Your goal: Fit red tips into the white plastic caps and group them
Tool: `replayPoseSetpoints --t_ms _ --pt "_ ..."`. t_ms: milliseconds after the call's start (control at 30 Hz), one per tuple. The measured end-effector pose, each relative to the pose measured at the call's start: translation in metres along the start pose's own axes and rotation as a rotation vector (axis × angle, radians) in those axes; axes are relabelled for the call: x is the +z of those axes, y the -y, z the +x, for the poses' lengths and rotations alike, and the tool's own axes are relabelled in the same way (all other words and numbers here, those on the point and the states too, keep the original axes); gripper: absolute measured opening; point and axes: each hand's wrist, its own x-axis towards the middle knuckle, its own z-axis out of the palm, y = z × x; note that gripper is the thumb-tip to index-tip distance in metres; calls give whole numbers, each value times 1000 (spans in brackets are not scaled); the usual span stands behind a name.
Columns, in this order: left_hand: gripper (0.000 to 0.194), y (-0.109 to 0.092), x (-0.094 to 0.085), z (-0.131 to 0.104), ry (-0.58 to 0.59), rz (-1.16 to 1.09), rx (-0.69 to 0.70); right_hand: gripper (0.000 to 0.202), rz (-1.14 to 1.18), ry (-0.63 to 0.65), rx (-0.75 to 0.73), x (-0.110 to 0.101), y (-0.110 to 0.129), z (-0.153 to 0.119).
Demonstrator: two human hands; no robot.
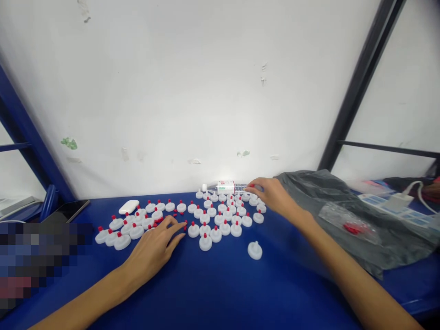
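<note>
Many round white plastic pieces with a short upright nozzle stand on the blue table [220, 293], most of them topped with a small red cap. My left hand [154, 243] rests among them, its fingers apart, index fingertip by a small red cap [185, 223]. Further loose red caps [181, 213] lie just beyond its fingers. At the back of the group, my right hand [270, 192] pinches with a bit of red showing at the fingertips. Nearer to me, one white piece [255, 250] with a bare nozzle sits apart from the others.
A clear plastic bottle [225, 187] lies along the wall behind the pieces. Left are a white rounded case [129, 207] and a dark phone [70, 211]. A grey plastic sheet [309, 188] on the right bears a clear bag [349, 224] of red bits, near a white charger [398, 200].
</note>
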Motion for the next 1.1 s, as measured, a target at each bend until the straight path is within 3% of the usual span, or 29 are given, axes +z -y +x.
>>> replayPoseSetpoints --t_ms 267,633,900,1100 --pt "32 2 -3 3 -16 -82 29 38 -100 163 166 8 -8 -1" --pt "20 2 -6 1 21 -122 -30 25 -19 367 150 24 -9 -6" --pt "18 2 -5 1 7 -125 -35 33 -111 291 276 0 -18 -2" --pt "20 -2 -9 1 -15 -154 -42 16 -119 385 371 -2 -36 -7"
